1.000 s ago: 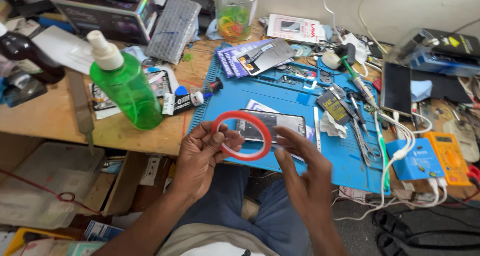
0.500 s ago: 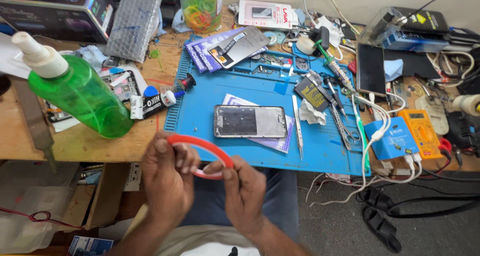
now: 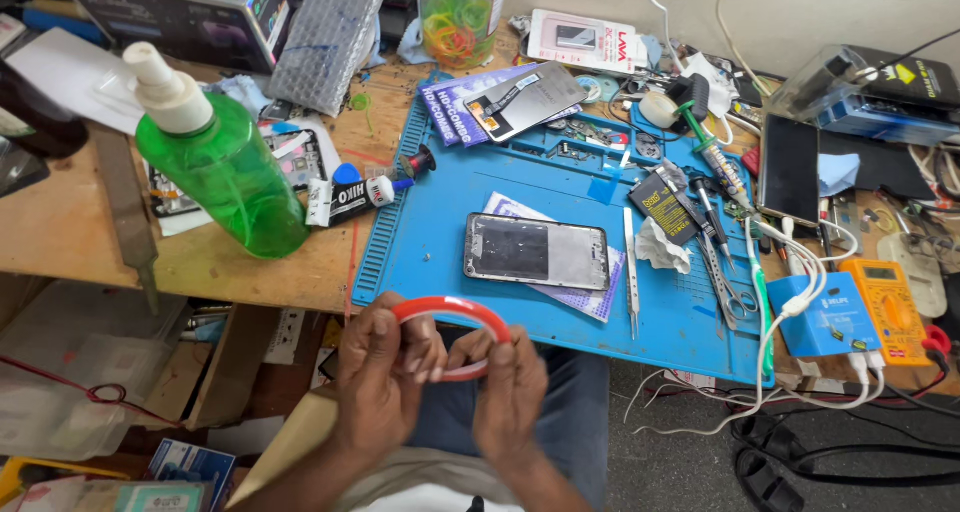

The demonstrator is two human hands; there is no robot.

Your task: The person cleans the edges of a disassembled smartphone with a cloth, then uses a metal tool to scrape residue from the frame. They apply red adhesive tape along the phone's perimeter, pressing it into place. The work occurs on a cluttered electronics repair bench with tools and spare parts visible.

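Both my hands hold a thin red roll of tape [image 3: 462, 312] over my lap, just below the front edge of the blue work mat [image 3: 420, 242]. My left hand [image 3: 385, 377] grips the roll's left side. On the right side, my right hand [image 3: 512, 387] pinches the roll with its fingertips. A phone frame [image 3: 536, 251] lies flat in the middle of the mat, on a white and purple card, apart from my hands.
A green spray bottle [image 3: 222, 167] stands on the wooden bench at left, beside a glue tube [image 3: 352, 198]. Tweezers [image 3: 629, 272], screwdrivers, a battery [image 3: 664, 202] and crumpled tissue lie on the mat's right. An orange multimeter [image 3: 890, 307], a blue box [image 3: 832, 314] and white cables sit at the right edge.
My hands have drawn the red tape roll down off the mat toward my lap. The view has shifted so the mat and phone frame sit higher and more central.
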